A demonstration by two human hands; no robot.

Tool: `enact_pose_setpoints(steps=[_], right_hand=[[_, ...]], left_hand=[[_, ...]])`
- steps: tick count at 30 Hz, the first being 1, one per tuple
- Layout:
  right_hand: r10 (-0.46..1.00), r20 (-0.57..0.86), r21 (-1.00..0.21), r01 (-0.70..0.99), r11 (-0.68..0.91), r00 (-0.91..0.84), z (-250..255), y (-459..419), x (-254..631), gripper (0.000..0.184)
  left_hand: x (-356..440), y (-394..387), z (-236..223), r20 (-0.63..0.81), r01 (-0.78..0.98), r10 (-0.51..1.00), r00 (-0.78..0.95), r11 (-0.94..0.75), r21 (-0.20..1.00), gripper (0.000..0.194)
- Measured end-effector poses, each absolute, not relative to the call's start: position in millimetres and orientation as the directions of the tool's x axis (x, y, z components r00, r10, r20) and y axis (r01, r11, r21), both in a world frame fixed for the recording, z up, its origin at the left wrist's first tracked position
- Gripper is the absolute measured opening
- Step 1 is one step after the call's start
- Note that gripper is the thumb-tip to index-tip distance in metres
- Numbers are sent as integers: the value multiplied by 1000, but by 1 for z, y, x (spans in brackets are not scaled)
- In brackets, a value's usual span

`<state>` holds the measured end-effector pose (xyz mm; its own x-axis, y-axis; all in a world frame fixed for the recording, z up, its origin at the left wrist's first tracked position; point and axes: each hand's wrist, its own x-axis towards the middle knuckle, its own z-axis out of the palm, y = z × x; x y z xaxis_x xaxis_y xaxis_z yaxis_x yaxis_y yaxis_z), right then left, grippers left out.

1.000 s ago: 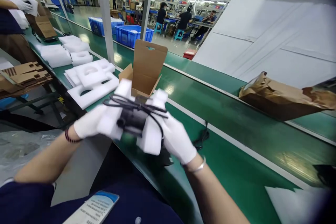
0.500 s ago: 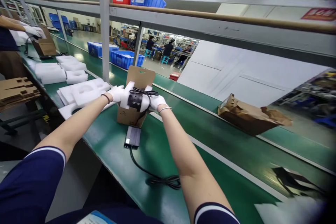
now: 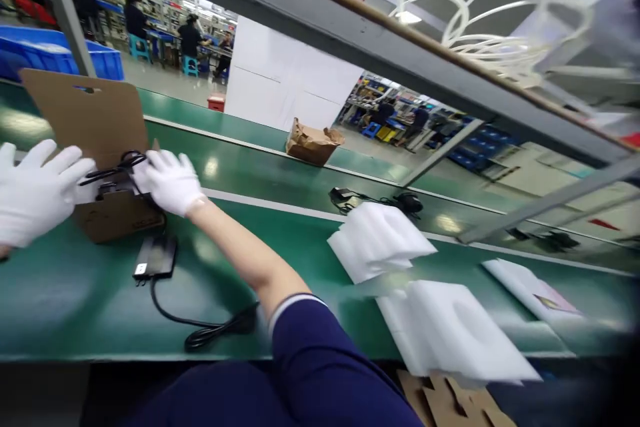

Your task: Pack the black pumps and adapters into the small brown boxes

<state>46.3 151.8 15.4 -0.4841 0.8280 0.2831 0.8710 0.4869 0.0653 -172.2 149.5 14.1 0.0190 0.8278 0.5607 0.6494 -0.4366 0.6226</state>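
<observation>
At the left of the head view, a brown cardboard box stands on the green bench with its lid flap upright. A black cable bundle and part of a dark device show at its opening. My left hand, in a white glove, is beside the box with fingers spread. On the box's right side, my gloved right hand has its fingers stretched out near the cable and white foam, holding nothing visible. In front lies a black power adapter, its cord leading to a coiled cable.
White foam pieces lie to the right, with another foam stack behind. A crumpled brown paper carton sits across the line. A shelf beam runs overhead. Black devices with cables lie on the belt.
The view has swung right. The foam-wrapped device has gone down into the box, and my hands have let go, my left hand drawing away to the left.
</observation>
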Motion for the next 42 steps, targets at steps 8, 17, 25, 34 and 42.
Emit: enact_pose_setpoints(steps=[8,17,25,34,42], right_hand=[[891,-172,-84,907,413,-421,-117,12,87,24],[870,-255,-132,907,400,-421,-101,-20,48,26],[898,-171,-564,788,249,-406,-79,-13,99,31],[664,596,-311,634,709,-451,-26,35,114,41],[896,413,-840,313,444,-163,42,87,96,52]], left_hand=[[-155,19,-107,133,582,952,-276,55,811,66],[-64,25,-94,-134,858,991,10,60,511,94],[-74,36,-90,-91,539,978,188,-25,842,69],[-119,15,-8,62,16,750,659,-96,995,53],[-150,163,30,-24,917,917,398,-397,44,102]])
